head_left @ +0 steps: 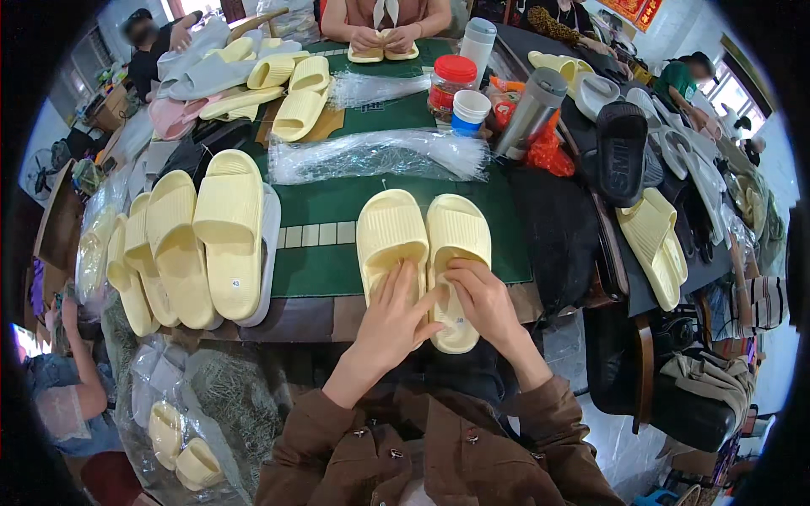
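Note:
Two pale yellow slide slippers lie side by side in front of me, toes pointing away. My left hand (384, 325) rests on the left slipper (392, 223), its fingers stretched toward the strap opening and its thumb spread over toward the other slipper. On the right slipper (460, 228), my right hand (483, 305) has its bent fingers at the footbed below the strap, closed at the slipper's edge. A small sticker shows on that slipper's heel. To the left, several yellow slippers (228, 228) lean in a row, with a grey slipper (271, 253) behind the nearest.
Clear plastic strips (380, 158) lie across the green mat (316, 274). Beyond stand a red-lidded jar (451, 84), a white-and-blue cup (470, 111) and a steel thermos (531, 114). A black slipper (622, 152) lies right. A person opposite handles yellow slippers (384, 52).

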`<state>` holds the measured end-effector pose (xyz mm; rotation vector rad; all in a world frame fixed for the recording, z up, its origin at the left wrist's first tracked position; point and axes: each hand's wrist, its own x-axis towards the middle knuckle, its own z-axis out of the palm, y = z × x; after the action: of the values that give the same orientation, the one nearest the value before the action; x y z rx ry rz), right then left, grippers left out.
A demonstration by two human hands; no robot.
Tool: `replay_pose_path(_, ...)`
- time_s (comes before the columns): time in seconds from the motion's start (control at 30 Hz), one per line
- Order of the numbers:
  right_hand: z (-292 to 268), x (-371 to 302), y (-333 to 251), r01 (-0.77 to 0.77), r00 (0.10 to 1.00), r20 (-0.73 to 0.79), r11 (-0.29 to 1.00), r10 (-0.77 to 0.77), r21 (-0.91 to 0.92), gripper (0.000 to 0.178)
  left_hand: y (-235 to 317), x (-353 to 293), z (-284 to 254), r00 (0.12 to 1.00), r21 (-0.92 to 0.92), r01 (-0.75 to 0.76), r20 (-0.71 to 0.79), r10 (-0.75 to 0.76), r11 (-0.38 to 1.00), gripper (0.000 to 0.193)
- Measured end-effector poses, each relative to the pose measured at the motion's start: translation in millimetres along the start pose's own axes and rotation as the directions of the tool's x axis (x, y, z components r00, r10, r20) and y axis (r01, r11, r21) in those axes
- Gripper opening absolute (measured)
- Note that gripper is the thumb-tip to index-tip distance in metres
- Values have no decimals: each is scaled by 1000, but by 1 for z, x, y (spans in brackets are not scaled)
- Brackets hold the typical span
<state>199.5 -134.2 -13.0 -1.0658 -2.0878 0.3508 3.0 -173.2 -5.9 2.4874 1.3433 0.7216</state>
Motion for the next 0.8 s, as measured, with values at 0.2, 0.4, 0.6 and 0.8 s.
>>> replay_pose_path(0.2,0,-1,1,-51,998,36,998,51,23,20,3,2,4,1000,33,4,-3,-4,999,57)
replay_pose_path(0.4,2,0,2,-43,998,47,999,44,-13,30,1,0,4,1000,37,-13,-10,13,999,54)
replay_pose_path(0.6,5,-1,-2,-56,997,41,997,58,-43,34,0,0,6,999,44,-18,-36,20,999,52)
replay_pose_path(0.8,3,-3,0,-32,998,45,999,34,-44,32,-1,-1,7,999,51,-9,-47,11,999,63)
